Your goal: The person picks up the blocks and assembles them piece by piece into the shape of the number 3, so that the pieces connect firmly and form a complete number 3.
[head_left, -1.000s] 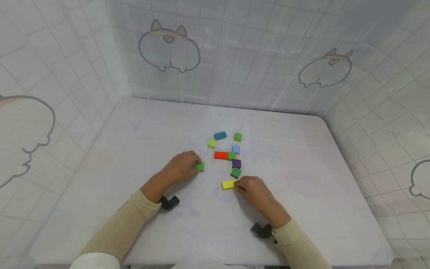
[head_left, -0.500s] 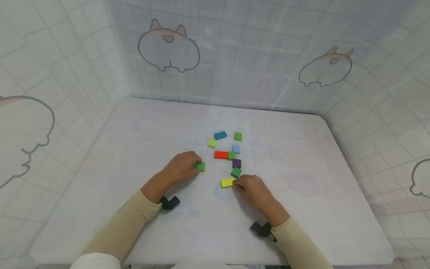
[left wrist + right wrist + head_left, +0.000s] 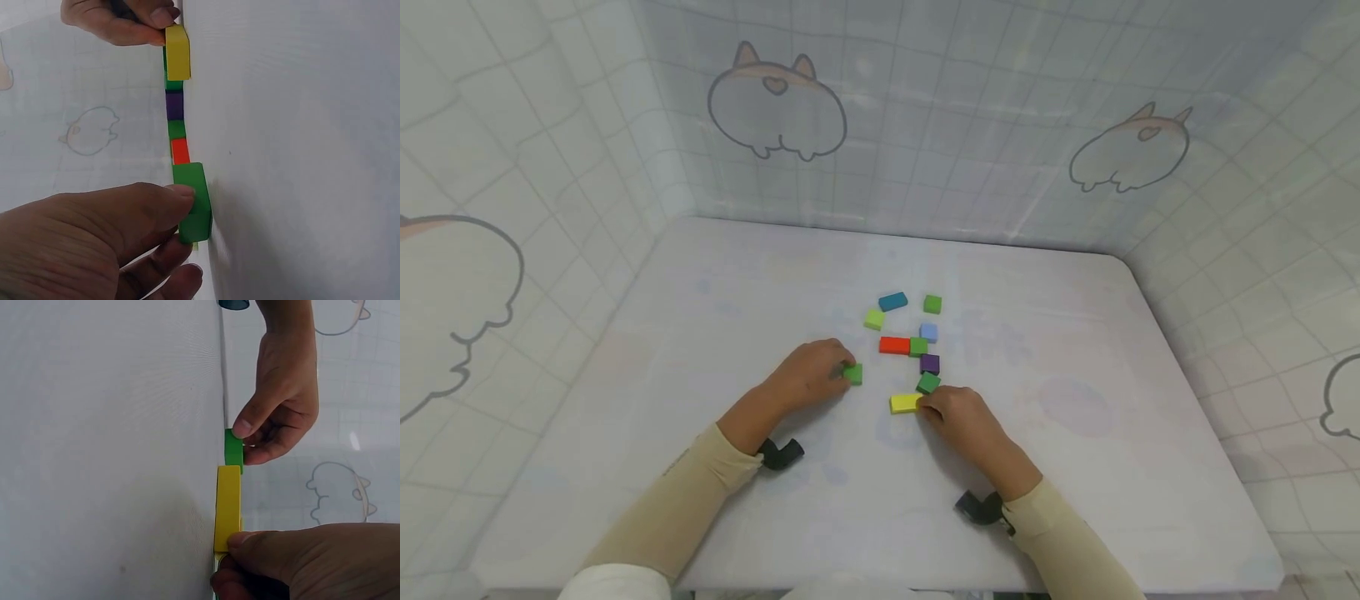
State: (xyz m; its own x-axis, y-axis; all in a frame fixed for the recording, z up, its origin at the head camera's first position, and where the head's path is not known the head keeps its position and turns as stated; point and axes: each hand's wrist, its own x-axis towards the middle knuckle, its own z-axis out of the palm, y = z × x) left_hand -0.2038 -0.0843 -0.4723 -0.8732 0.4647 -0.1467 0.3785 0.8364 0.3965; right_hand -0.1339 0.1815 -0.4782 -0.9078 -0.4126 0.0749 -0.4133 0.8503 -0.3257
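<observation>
My left hand (image 3: 811, 374) pinches a green block (image 3: 853, 374) between thumb and fingers, low at the table, left of the other blocks. In the left wrist view the thumb lies on the face of that green block (image 3: 195, 203). With thumb and fingertips my right hand (image 3: 961, 417) grips the right end of a long yellow block (image 3: 904, 403). Just beyond the yellow block lies a dark green block (image 3: 928, 383), turned at an angle. Behind it come a purple block (image 3: 929, 364) and a green block (image 3: 918, 347), which touches the end of a red block (image 3: 894, 345).
Farther back on the white table (image 3: 1037, 333) lie a light blue block (image 3: 928, 332), a lime block (image 3: 874, 319), a teal block (image 3: 892, 302) and another green block (image 3: 932, 304). Tile-patterned curtains (image 3: 910, 125) enclose the table at the back and sides.
The yellow block has shifted slightly left and away from me in my right hand, and now lies straighter. My left hand has slid the green block a little to the right.
</observation>
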